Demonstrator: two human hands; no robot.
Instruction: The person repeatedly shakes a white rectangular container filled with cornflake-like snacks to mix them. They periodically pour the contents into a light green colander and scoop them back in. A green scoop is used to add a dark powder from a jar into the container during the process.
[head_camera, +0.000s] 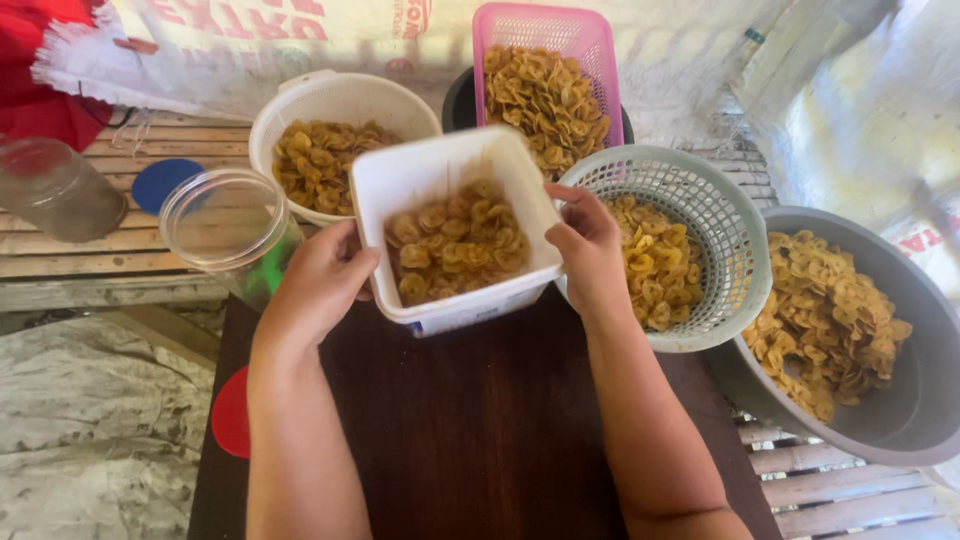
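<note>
A white square plastic tub (410, 180) holding yellow fried chips (457, 240) is tilted toward me above a dark wooden board (480, 420). My left hand (318, 282) grips the tub's left side. My right hand (588, 250) grips its right side, with the fingers curled over the rim. The tub is roughly half full.
More chips fill a round white bucket (340, 100), a pink perforated basket (545, 30), a grey-green mesh basket (700, 200) and a grey basin (900, 420). Two clear jars (225, 225) (55, 190), a blue lid (160, 182) and a red lid (232, 415) lie on the left.
</note>
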